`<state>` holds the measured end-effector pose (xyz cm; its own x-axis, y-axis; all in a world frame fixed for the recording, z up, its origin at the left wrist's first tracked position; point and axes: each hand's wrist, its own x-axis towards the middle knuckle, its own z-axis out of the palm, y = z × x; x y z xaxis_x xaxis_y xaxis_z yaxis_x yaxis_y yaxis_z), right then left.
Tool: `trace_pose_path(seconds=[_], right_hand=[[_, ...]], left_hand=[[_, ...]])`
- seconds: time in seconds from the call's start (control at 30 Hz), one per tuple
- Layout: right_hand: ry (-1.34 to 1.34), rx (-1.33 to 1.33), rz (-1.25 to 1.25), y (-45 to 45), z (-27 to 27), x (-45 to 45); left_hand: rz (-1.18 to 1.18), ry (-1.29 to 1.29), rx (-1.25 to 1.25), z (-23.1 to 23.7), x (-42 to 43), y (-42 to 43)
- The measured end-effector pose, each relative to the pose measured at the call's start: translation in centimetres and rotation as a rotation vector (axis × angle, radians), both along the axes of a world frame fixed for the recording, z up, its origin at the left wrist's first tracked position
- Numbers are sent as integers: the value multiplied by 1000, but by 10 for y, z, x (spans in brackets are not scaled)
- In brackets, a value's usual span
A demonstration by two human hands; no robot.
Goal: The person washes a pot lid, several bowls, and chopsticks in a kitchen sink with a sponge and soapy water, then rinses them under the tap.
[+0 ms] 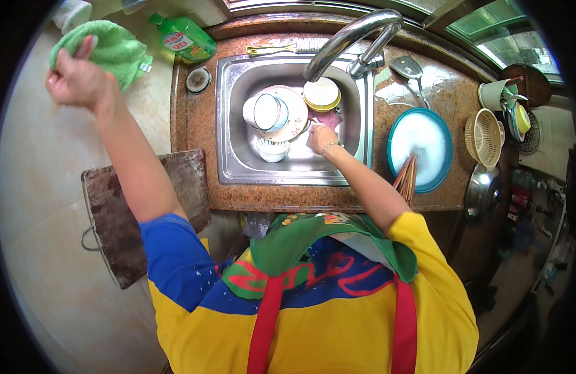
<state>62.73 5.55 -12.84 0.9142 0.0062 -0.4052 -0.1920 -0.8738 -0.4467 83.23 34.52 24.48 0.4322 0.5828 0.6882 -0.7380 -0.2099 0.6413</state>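
Note:
My left hand (79, 82) is raised at the upper left, its fingers closed on a green towel (112, 46) beside the tiled wall. Down in the stainless steel sink (292, 175) is my right hand (323, 136), close to a pink cloth (331, 118); its fingers are bent, and whether they grip something is hidden. Left of it lies a flower-patterned plate (295, 105) with white bowls (266, 112) on it. A ribbed white bowl (273, 150) sits nearer me. Yellow-rimmed dishes (321, 93) are stacked at the sink's back right.
A chrome faucet (353, 39) arches over the sink. Right of it stand a teal basin (449, 154) of suds with chopsticks (408, 175), a spatula (407, 68) and a cream basket (482, 140). At left are a green detergent bottle (185, 39) and a cutting board (124, 233).

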Motion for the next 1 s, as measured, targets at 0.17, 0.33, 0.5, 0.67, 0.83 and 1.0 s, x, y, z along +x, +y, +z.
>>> trace_pose_path(seconds=[0.17,0.33,0.5,0.67,0.83,1.0], right_hand=[[-30,6,2,-8,-92,26],[97,-197,-35,9,-118,32],[6,-249,-9,18,-107,13],[-289,-133,-183,24,-108,26],[-280,-180,-98,12,-127,32],[-155,-291,-137,-1,-121,35]], left_hand=[[-424,303,-92,-41,-80,-24],[-509,737,-198,-117,-153,-53],[-545,1005,-283,-167,-205,-45],[-491,1091,-257,-183,-229,-27],[-441,1083,-239,-179,-234,-15],[-422,1075,-225,-178,-236,-4]])
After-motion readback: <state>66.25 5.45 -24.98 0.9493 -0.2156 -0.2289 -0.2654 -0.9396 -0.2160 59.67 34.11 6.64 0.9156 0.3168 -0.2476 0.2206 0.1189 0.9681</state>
